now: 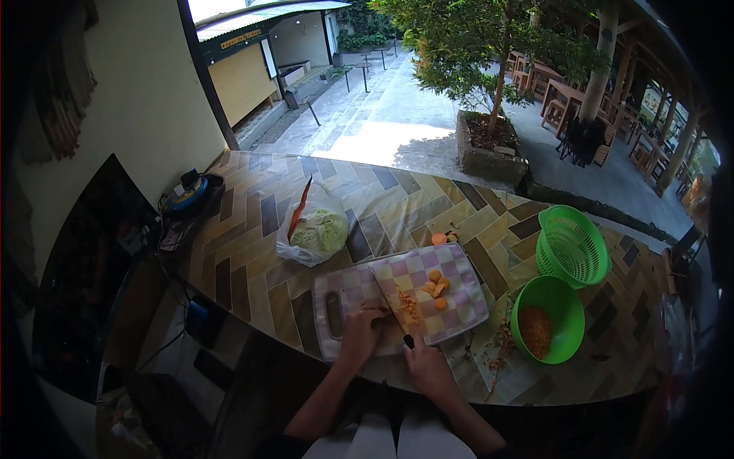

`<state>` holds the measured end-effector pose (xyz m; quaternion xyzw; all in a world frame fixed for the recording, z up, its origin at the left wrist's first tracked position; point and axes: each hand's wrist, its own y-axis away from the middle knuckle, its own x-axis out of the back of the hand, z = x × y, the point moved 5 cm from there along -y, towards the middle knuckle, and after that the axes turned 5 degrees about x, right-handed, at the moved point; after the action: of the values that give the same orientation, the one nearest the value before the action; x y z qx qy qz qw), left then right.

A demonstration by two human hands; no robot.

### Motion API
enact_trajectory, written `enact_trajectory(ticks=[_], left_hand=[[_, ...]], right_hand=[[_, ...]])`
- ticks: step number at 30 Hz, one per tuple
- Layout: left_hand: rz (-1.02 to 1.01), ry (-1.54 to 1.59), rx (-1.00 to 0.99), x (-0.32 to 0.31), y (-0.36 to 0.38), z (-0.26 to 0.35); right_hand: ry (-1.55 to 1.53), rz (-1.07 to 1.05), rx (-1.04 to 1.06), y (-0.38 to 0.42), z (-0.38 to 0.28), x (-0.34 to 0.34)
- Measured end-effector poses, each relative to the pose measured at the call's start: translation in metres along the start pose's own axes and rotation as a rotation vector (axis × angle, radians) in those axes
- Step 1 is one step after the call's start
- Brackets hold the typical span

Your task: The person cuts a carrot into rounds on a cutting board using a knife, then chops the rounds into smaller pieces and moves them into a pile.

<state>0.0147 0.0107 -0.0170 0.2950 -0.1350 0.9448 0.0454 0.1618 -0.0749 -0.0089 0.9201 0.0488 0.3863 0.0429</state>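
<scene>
Gripping the knife (391, 306) by its dark handle, the right hand (428, 366) sits at six o'clock of the cutting board (459, 302), fingers wrapped tight around it; the blade runs up toward eleven o'clock across the checked surface; the left hand (361, 333) lies flat at the blade's nine o'clock, fingers together, pressing small orange bits (409, 307) against the board; carrot chunks (437, 287) sit at the blade's two o'clock; a green bowl (562, 294) with orange peelings stands at the board's three o'clock, a green colander (572, 246) just above it; a bag of cabbage (317, 229) rests at eleven o'clock on the tiled counter (245, 252).
</scene>
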Motion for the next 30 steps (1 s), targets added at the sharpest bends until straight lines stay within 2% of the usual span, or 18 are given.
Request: enact_trajectory(ticks=[5,14,17,20,23,26,30], left_hand=[[0.017,-0.048,-0.007,-0.002,0.001,-0.002],[0.014,0.01,0.004,-0.002,0.0,-0.006],[0.02,-0.097,-0.011,0.0,0.001,-0.001],[0.074,-0.076,-0.035,-0.001,0.004,-0.002],[0.089,-0.057,-0.078,-0.003,0.003,-0.005],[0.068,0.003,-0.018,-0.001,0.002,-0.004],[0.085,0.002,-0.02,-0.002,0.001,-0.006]], right_hand=[[-0.059,-0.038,-0.001,0.015,0.0,0.007],[0.062,-0.061,-0.043,0.014,-0.007,0.001],[0.107,-0.051,-0.06,0.004,-0.01,-0.003],[0.116,-0.007,-0.031,-0.005,-0.004,-0.012],[-0.005,0.027,0.013,-0.001,0.0,-0.005],[-0.066,0.018,0.014,0.012,-0.003,0.005],[-0.026,-0.024,0.001,0.016,-0.002,0.005]])
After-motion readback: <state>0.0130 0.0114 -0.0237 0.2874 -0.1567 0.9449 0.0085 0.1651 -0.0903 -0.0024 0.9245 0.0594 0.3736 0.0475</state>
